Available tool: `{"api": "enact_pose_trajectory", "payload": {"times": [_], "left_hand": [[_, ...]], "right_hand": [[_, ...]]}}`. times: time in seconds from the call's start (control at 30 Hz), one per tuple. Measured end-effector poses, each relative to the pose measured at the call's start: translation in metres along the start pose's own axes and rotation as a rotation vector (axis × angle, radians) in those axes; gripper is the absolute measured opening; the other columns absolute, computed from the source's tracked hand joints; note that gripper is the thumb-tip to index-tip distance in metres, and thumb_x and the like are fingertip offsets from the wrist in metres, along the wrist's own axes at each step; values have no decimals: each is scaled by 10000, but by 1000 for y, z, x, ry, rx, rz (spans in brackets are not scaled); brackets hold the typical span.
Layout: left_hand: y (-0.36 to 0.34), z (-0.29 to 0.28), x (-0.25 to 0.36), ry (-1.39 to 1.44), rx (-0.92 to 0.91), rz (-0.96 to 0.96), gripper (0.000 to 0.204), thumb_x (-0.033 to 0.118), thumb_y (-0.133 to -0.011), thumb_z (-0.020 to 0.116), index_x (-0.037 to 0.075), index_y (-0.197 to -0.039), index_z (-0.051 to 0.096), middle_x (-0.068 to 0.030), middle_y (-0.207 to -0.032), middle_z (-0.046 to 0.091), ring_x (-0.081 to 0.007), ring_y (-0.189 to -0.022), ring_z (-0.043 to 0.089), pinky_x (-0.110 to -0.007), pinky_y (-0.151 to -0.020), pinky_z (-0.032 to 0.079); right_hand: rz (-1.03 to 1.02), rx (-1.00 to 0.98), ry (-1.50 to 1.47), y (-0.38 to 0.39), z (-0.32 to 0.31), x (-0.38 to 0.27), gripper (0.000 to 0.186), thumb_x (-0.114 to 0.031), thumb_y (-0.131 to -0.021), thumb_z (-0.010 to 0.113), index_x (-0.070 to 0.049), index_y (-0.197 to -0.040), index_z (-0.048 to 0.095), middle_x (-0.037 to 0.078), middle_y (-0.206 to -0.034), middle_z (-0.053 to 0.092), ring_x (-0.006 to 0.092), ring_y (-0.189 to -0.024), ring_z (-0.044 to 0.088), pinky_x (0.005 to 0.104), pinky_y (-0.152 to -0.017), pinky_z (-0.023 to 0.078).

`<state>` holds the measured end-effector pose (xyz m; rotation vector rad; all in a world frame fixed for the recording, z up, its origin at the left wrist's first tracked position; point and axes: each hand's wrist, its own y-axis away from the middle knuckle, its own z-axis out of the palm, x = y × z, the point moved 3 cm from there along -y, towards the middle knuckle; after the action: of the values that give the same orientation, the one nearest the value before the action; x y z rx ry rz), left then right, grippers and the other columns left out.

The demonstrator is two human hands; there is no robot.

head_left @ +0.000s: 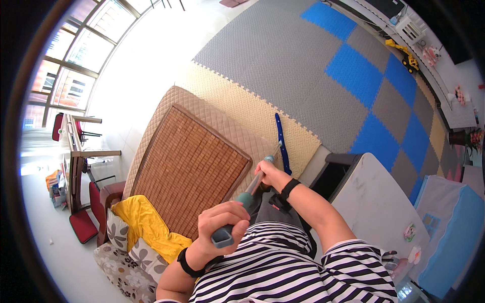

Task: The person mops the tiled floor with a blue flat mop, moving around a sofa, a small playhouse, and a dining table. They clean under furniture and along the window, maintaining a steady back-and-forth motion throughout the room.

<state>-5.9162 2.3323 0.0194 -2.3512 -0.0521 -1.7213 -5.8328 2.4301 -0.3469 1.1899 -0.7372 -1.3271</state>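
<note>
A long grey-green handle (246, 198) runs from my waist down toward the floor, and both hands are wrapped round it. My left hand (218, 225) is closed near its upper end, where a grey end cap (222, 237) sticks out. Farther down the pole, my right hand (271, 173) is closed on it too. At the far end is a flat mop's narrow dark blue head (282, 144) with pale dots, seen as a thin strip. It lies over the cream foam mat (301, 151), beside the corner of the quilted beige pad.
A brown woven mat (192, 166) lies on the quilted pad (161, 108) to my left, by a yellow cloth (144, 214) and flowered cushions. At right stands a marble-patterned table (371, 202). Beyond spread grey foam tiles (273, 55); a toy excavator (405, 56) sits far right.
</note>
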Motion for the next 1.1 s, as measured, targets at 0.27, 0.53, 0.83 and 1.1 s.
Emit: {"api": "enact_pose_trajectory", "payload": {"times": [0.27,0.53,0.83,1.1], "left_hand": [[-25,11,3,143,-387,232,270,102,-735,807,73,-870,575,-69,-896,634,-234,-818,644,-335,-761,530],[-39,80,-55,250,-486,292,221,8,-735,726,52,-721,511,-98,-730,552,-318,-743,592,-427,-869,512],[-35,43,-32,170,-170,150,182,-51,-739,674,32,-684,522,-86,-665,532,-256,-619,545,-331,-587,451],[-66,20,3,48,-96,149,208,12,-723,733,56,-674,536,-70,-641,544,-243,-586,556,-334,-543,440]], "right_hand": [[-195,-5,-209,38,-49,-30,127,-81,-829,478,-29,-737,407,137,-707,499,230,-637,487,373,-615,455],[-135,69,-215,-25,-135,-62,132,-91,-828,516,-19,-783,415,118,-727,493,229,-631,520,373,-587,482],[-40,-22,320,-18,-56,-68,129,-134,-800,543,-73,-704,482,77,-701,507,201,-623,499,335,-545,444],[-40,-213,323,3,8,-84,104,-125,-802,554,-91,-711,519,41,-697,500,173,-627,496,325,-541,430]]}}
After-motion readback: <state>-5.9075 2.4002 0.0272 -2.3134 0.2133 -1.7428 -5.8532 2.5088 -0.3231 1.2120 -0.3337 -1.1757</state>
